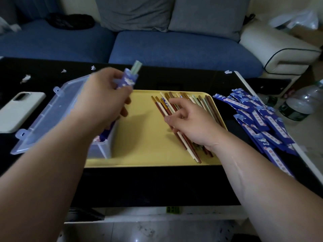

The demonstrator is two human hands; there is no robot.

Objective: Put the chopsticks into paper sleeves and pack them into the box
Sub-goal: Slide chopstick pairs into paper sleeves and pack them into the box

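Gripping a sleeved pair (pixel 128 79) in the left hand (pixel 103 95), fingers clamped round the blue paper with pale stick tips poking out the far end, and hovering it above the clear box (pixel 103 149) at the left, which seems to have a few packed sleeves at its near end. Curling the right hand (pixel 188 117) round a couple of loose chopsticks (pixel 206 103) in the pile on the yellow tray (pixel 143 137); judging the job partway, with many sticks and a heap of empty sleeves (pixel 258 123) at the right waiting. Trying to read the sleeves' print and failing: too small and blurred.
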